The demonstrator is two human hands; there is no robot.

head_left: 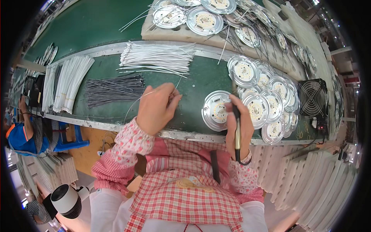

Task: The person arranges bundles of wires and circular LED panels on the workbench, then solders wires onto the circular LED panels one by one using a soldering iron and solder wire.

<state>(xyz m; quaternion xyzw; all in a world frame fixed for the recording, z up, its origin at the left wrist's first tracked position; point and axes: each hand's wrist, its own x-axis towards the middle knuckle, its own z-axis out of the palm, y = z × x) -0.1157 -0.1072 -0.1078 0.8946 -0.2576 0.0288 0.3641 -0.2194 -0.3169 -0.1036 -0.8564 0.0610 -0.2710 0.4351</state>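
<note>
My left hand (157,107) is closed with the fingertips pinched together. A thin silvery wire (134,103) runs through it, the loose end curving down toward the table's front edge. My right hand (241,116) is wrapped round a soldering iron (237,136), whose dark cord leaves near the wrist. The iron's tip end points away from me and is blurred. Beside that hand, a round silver lamp plate (211,112) lies flat on the green table, partly hidden by my fingers. Several similar lamp plates (256,108) overlap to the right.
White wires (156,58) and dark grey wires (114,89) lie bundled beyond my left hand; more white bundles (71,83) are farther left. A pale foam board (177,34) bears wired lamp plates (205,20). A black fan (312,98) stands right. Another person (25,135) sits far left.
</note>
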